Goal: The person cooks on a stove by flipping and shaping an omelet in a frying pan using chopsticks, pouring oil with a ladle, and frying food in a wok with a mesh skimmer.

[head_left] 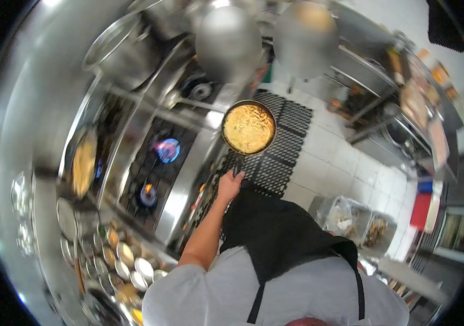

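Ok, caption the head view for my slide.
Left hand grips a frying pan of golden, omelette-like food beside a stove with lit burners.

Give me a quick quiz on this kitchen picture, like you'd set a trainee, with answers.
1. Which hand holds the pan?
2. True or false: the pan rests on a lit burner.
3. What colour is the apron? A) white B) black C) red

Key:
1. The left hand.
2. False; it is held up, off the stove.
3. B.
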### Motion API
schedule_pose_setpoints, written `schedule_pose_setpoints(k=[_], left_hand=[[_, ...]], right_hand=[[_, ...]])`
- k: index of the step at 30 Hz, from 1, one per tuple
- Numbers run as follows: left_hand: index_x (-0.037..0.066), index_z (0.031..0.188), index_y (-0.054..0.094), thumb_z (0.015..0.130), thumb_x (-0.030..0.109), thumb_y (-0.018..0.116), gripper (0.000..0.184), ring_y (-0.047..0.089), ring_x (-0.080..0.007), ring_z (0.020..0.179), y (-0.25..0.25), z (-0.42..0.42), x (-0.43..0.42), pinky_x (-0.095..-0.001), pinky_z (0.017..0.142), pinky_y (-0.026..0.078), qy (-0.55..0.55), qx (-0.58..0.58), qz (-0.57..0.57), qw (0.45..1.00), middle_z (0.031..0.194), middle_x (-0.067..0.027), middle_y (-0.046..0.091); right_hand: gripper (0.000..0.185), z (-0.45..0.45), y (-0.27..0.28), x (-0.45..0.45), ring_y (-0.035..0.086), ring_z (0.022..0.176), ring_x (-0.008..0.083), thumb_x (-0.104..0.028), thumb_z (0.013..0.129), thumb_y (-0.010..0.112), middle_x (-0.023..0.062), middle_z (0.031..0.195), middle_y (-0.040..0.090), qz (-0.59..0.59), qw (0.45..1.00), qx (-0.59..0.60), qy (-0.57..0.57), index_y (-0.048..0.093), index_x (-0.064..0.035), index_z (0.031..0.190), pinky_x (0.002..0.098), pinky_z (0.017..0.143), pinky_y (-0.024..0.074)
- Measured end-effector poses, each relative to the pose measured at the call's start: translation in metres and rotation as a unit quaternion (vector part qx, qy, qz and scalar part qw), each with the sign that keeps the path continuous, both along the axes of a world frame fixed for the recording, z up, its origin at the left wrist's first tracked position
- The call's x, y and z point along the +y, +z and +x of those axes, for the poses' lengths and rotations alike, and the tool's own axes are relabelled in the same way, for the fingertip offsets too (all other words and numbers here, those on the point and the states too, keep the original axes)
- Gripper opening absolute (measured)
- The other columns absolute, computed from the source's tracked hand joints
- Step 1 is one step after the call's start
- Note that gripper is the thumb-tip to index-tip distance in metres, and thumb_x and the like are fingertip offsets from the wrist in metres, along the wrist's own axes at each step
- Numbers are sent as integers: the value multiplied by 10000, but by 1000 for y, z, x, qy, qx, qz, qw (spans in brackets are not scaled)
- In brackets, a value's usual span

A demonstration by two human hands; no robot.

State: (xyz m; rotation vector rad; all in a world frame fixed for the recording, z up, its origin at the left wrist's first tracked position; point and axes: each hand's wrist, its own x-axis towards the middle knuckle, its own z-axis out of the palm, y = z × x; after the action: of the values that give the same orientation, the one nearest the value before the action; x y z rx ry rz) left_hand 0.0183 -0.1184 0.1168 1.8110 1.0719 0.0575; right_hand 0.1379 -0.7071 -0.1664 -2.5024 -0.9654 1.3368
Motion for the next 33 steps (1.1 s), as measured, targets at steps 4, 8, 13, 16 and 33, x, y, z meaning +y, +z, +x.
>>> schedule_pose_setpoints(k=[4, 8, 13, 16, 33], left_hand=[[-54, 814, 603, 891, 382, 599, 443, 668, -381, 725, -27, -88, 46, -458, 672, 490, 137, 84, 178, 971, 729, -248, 651], [-65, 803, 602, 888, 391, 586, 463, 634, -452, 811, -42, -113, 98, -501, 758, 473, 319, 58, 50, 945, 771, -280, 646], [-78, 945, 554, 914, 317, 611, 400, 555, -220, 454, -110, -92, 151, -361, 406, 412, 511, -140, -95, 843, 603, -103, 563], [-123, 1234, 421, 938, 273, 601, 526, 474, -158, 407, -118, -67, 166, -313, 347, 345, 577, -236, -168, 764, 563, -43, 474], [-35, 1051, 607, 902, 381, 591, 442, 637, -338, 928, -110, -101, 8, -406, 844, 485, 658, 1, 55, 751, 967, -209, 665]], right_hand=[[320, 57, 67, 78, 654, 787, 266, -313, 898, 551, 130, 883, 685, -95, 994, 21, -50, 679, -46, 1020, 380, 682, 514], [312, 97, 144, 183, 651, 727, 220, -279, 900, 566, 119, 856, 683, -123, 990, -6, -66, 656, -4, 1019, 341, 624, 509], [250, 140, 206, 297, 629, 734, 179, -221, 894, 578, 106, 844, 652, -24, 992, 64, -110, 636, 4, 985, 304, 625, 519], [229, 169, 192, 336, 621, 754, 170, -196, 896, 568, 93, 849, 642, 45, 982, 91, -162, 632, 3, 989, 282, 636, 524], [248, 354, 119, 426, 591, 870, 238, -240, 920, 515, 107, 988, 625, -91, 940, -16, 327, 631, -44, 1017, 381, 800, 468]])
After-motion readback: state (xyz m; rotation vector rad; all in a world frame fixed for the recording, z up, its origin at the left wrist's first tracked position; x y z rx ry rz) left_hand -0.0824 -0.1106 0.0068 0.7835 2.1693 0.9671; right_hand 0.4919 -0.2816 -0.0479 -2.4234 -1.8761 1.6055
